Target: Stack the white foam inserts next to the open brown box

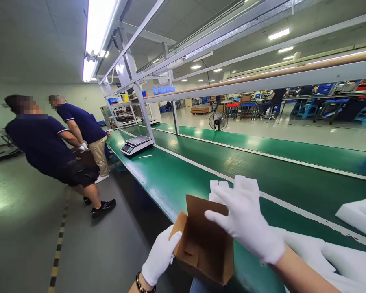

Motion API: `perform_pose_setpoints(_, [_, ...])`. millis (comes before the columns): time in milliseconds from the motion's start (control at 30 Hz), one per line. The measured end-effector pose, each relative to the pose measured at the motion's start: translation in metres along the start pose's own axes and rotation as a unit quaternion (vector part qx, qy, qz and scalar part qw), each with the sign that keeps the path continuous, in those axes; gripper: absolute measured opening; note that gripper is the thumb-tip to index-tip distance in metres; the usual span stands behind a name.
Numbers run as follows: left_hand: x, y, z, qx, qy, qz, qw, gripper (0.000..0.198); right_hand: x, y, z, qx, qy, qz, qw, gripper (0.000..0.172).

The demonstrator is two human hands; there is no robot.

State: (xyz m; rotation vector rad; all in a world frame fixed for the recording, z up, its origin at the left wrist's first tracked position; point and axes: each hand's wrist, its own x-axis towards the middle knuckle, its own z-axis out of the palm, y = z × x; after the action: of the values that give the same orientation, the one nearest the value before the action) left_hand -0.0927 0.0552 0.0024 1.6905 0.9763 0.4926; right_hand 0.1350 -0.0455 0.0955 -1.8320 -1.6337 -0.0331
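1. Where the long green surface (171, 179) runs away from the camera, a pale strip divides it from a darker green conveyor belt (293, 183) alongside.
2. At the near edge, an open brown cardboard box (201, 244) sits tipped, its opening facing up toward the camera, one flap raised.
3. The left hand (160, 256), in a white glove with a dark bead bracelet at the wrist, grips the box's left corner, fingers curled round the edge.
4. The right hand (247, 224), also gloved, hovers over the box's top right edge with fingers spread, holding nothing that shows.
5. White foam inserts (244, 185) lie on the surface just behind that hand; more foam pieces (358, 215) lie to the right.
6. Farther along stand a weighing scale (136, 144) and a small white stick-like item (145, 156) beside it.
7. A white metal frame (140, 97) carries a tube light (94, 36) overhead.
8. Two people in navy shirts (49, 142) stand on the grey-green floor at left.
9. A floor fan (218, 121) and blue stools (308, 109) sit across the hall.
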Motion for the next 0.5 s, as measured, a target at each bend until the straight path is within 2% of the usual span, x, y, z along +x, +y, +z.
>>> perform_pose_setpoints(67, [-0.004, -0.002, -0.002, 0.021, 0.008, 0.017, 1.0, 0.054, 0.014, -0.022, 0.002, -0.103, -0.133, -0.042, 0.985, 0.014])
perform_pose_setpoints(100, [-0.006, -0.004, -0.004, 0.024, 0.011, 0.024, 0.999, 0.053, 0.019, -0.031, 0.005, -0.143, -0.188, -0.052, 0.97, 0.015])
perform_pose_setpoints(167, [-0.009, -0.009, -0.007, 0.016, 0.009, 0.029, 0.999, 0.052, 0.022, -0.041, 0.011, -0.191, -0.245, -0.061, 0.949, 0.018])
perform_pose_setpoints(267, [-0.009, -0.016, -0.013, -0.011, 0.001, 0.011, 1.0, 0.057, 0.017, -0.043, 0.02, -0.19, -0.212, -0.038, 0.958, 0.015])
perform_pose_setpoints(367, [-0.005, -0.021, -0.016, -0.023, 0.019, -0.024, 0.999, 0.062, 0.012, -0.036, 0.03, -0.152, -0.129, 0.015, 0.98, 0.017])
perform_pose_setpoints(433, [-0.001, -0.023, -0.017, -0.011, 0.048, -0.048, 0.998, 0.062, 0.012, -0.03, 0.036, -0.098, -0.067, 0.017, 0.993, 0.019])
perform_pose_setpoints(500, [0.003, -0.024, -0.02, 0.007, 0.08, -0.061, 0.995, 0.06, 0.012, -0.024, 0.042, 0.012, -0.005, 0.006, 1.0, 0.025])
